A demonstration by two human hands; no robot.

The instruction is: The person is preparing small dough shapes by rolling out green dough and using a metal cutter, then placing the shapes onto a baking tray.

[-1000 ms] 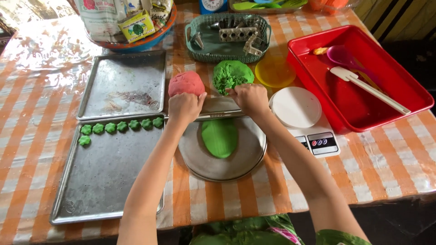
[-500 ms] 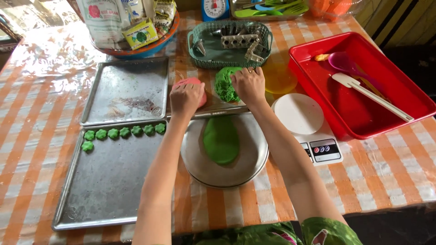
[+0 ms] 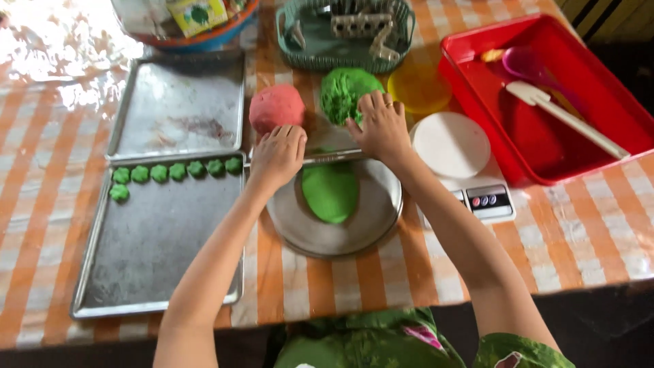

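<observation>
Right hand [image 3: 383,126] rests, fingers spread, on the green dough ball [image 3: 344,92] gripping nothing; left hand [image 3: 278,155] lies loosely curled just below the pink dough ball [image 3: 276,107]; pinching off a small, even piece would suit.

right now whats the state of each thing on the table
left hand: flat, beside pink dough ball
right hand: on green dough lump
round metal plate: holds flattened green dough
lower metal baking tray: row of small green dough pieces along top
upper metal baking tray: no dough
red plastic tray: holds white spatula
</observation>
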